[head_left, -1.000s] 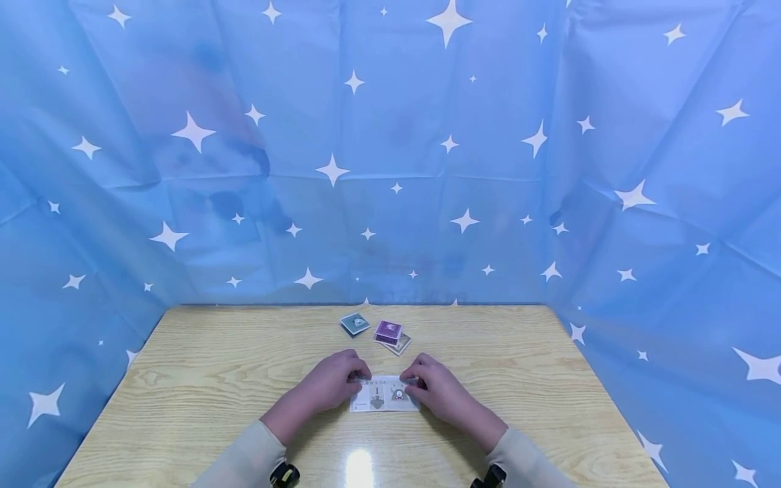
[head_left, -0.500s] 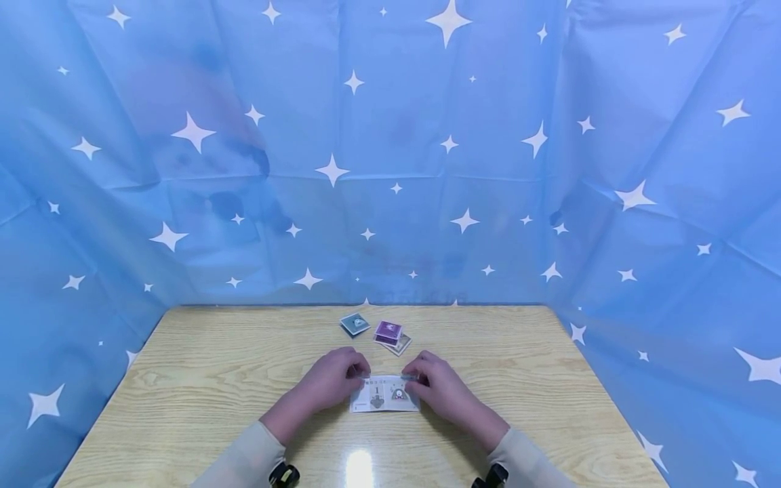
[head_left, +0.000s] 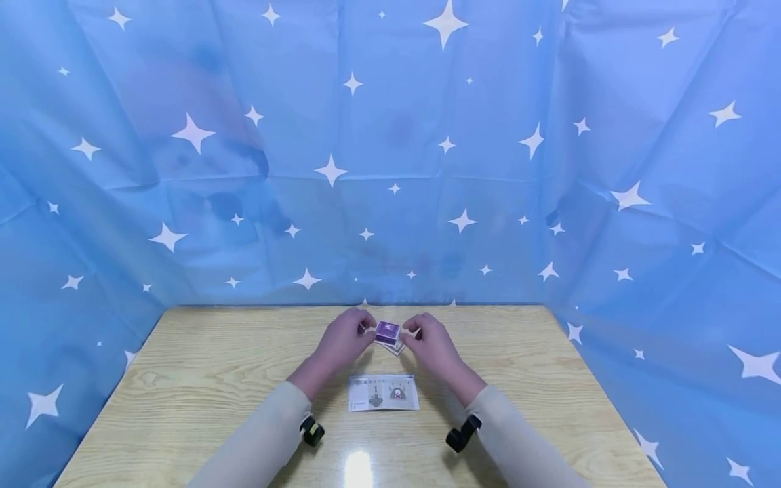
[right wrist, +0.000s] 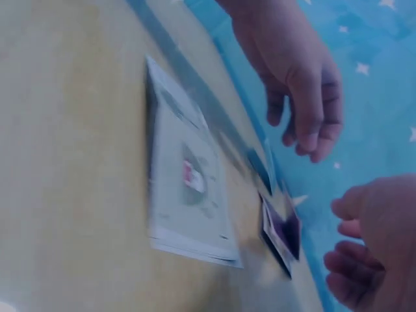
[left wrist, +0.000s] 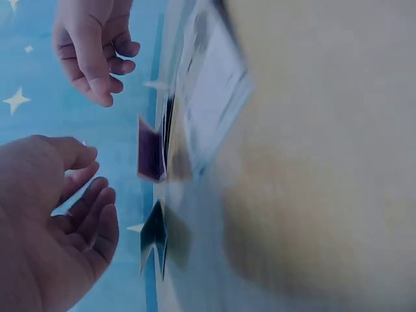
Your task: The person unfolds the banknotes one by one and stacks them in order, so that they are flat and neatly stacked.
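The left hand (head_left: 348, 337) and right hand (head_left: 430, 342) are loosely bent and hold nothing, one on each side of the purple folded card (head_left: 388, 330), which lies over a pale card (head_left: 396, 349). A light, even pinch at opposite edges should spare its fold and leave the pale card undisturbed. The teal folded card (left wrist: 152, 231) stands near the left hand, so a narrow approach seems wise; the printed sheet (head_left: 384, 393) lies nearer the person.

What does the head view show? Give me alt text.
A person's bare left hand and bare right hand flank a folded purple paper card atop a pale card on a light wood-grain table. A white rectangular printed paper sheet lies nearer the camera; behind the table hangs a blue backdrop patterned with white stars.
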A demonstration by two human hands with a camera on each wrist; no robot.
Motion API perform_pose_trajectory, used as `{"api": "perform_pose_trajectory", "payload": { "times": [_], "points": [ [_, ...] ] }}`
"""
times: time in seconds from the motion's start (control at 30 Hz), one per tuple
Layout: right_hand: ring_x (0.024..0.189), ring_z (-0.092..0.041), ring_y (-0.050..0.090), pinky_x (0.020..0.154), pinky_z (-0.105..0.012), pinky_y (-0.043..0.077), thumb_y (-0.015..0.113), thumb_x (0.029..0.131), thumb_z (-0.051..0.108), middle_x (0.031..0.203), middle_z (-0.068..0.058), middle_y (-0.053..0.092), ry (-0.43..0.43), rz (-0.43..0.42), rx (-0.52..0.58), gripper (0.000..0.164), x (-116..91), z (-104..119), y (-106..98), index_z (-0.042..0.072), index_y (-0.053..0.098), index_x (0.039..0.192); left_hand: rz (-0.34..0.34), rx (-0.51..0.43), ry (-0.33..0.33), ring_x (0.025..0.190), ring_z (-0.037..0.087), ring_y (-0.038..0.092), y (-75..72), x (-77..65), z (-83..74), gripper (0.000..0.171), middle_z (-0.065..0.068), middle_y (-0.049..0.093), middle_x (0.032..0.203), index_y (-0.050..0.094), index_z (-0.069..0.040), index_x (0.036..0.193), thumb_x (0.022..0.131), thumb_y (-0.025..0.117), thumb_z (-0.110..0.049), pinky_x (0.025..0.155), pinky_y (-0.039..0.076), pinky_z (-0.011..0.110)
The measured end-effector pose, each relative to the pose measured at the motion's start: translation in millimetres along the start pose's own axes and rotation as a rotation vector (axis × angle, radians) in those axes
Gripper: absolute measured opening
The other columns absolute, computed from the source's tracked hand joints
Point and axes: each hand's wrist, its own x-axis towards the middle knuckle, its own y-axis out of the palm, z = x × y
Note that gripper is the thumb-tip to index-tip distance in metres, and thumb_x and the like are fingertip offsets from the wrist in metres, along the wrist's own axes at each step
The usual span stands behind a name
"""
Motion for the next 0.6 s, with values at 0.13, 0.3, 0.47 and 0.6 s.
{"api": "perform_pose_trajectory", "payload": {
  "times": [0.13,0.3,0.47,0.6],
  "points": [
    [0.096,-0.024,0.069,0.083,-0.043,0.062,0.080,0.102,0.013,0.112,-0.012,0.065,0.043,0.049,-0.022,0.025,19.3,-7.3,2.4,0.000,0.074,0.122,0.073,0.075,0.050,0.116,0.031,0.069,1.7,21.0,1.4,0.028,0.011,0.066,0.133,0.076,-0.009,0.124,0.097,0.084,-0.012,0.101,0.059,0.048],
    [0.107,-0.031,0.070,0.093,-0.049,0.062,0.083,0.101,0.019,0.121,-0.017,0.066,0.048,0.112,-0.070,0.036,36.1,-15.2,8.3,-0.002,0.073,0.129,0.212,0.150,0.106,0.142,0.036,0.057,4.3,37.9,5.0,0.042,0.014,0.059,0.154,0.072,-0.009,0.140,0.101,0.083,-0.020,0.120,0.047,0.053],
    [0.107,-0.030,0.067,0.095,-0.048,0.061,0.084,0.100,0.019,0.122,-0.018,0.064,0.044,0.177,-0.118,0.045,41.4,-13.1,13.9,-0.006,0.071,0.135,0.263,0.183,0.132,0.145,0.037,0.055,12.4,47.6,9.2,0.045,0.016,0.062,0.153,0.071,-0.006,0.142,0.103,0.082,-0.024,0.124,0.043,0.052],
    [0.095,-0.024,0.061,0.087,-0.043,0.060,0.085,0.095,0.008,0.111,-0.015,0.062,-0.003,0.193,-0.168,0.038,42.6,-12.9,18.0,-0.008,0.074,0.128,0.270,0.195,0.148,0.135,0.036,0.061,17.7,49.1,12.9,0.041,0.016,0.066,0.140,0.074,-0.004,0.136,0.101,0.084,-0.021,0.120,0.047,0.051]
  ]
}}
